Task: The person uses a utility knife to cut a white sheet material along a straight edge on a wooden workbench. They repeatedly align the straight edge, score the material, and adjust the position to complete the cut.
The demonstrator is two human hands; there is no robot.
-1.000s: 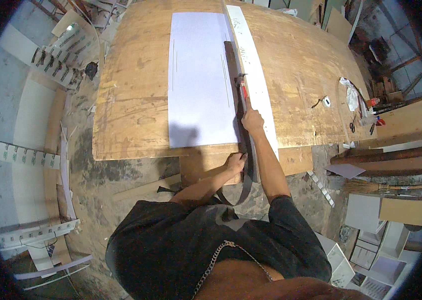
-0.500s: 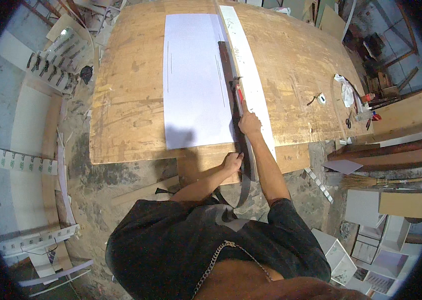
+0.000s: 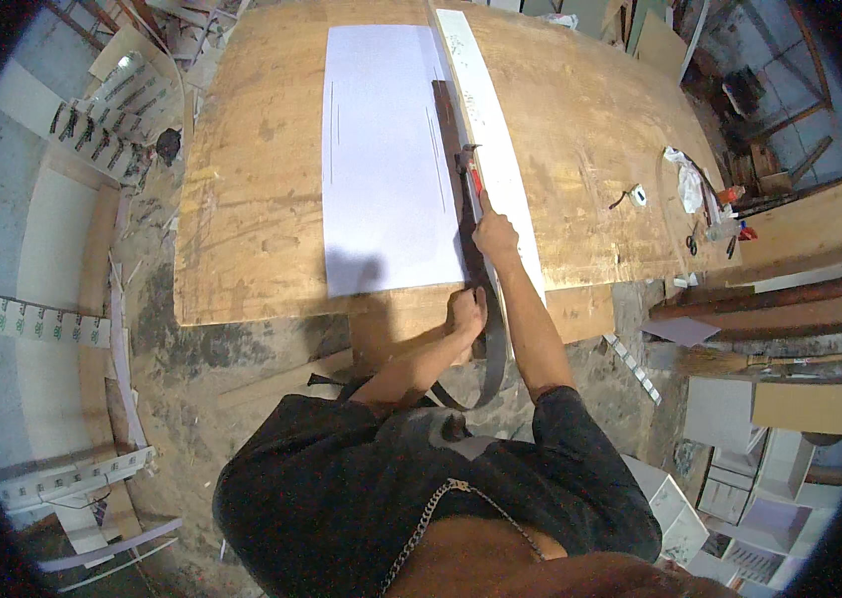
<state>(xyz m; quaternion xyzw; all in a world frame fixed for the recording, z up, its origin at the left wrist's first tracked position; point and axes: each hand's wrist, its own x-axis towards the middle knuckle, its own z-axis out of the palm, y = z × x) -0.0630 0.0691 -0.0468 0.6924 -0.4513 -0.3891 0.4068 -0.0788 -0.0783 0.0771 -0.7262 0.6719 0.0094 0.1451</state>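
Dark strip (image 3: pixel 448 120) sits left of the white board (image 3: pixel 506 149). Left hand (image 3: pixel 467 313) curled closed at it, grip unclear; right hand (image 3: pixel 497 239) grips a red-handled tool (image 3: pixel 476 179). Keeping that strip flat probably helps.

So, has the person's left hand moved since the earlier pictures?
Yes. Judged against the front edge of the wooden table, the left hand has shifted forward, up the picture, now reaching farther over that edge.

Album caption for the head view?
Right hand on a red-handled hammer, left hand at a long dark strip.
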